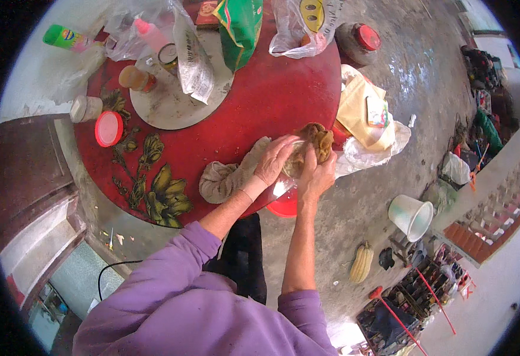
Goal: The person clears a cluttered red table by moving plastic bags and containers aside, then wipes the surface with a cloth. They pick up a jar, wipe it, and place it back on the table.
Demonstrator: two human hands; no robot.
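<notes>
At the right front edge of the round red table (277, 98), my two hands are close together around a clear container (292, 163) and a bunched brown cloth (317, 135). My left hand (275, 161) lies along the container's left side. Pressed to the cloth and the container's right side is my right hand (318, 174). My fingers hide much of both things, so the container's exact kind cannot be told. A crumpled beige towel (224, 178) lies on the table beside my left wrist. Below my hands, a red round object (284, 205) shows past the table edge.
A pale turntable (166, 113) carries a brown-capped jar (136, 79), a can (168, 55) and plastic bags. A red lid (109, 129) sits left. Beyond the table's right edge are a paper bag (360, 113) and a red-lidded jar (362, 42). A white bucket (409, 218) and a squash (361, 263) lie on the floor.
</notes>
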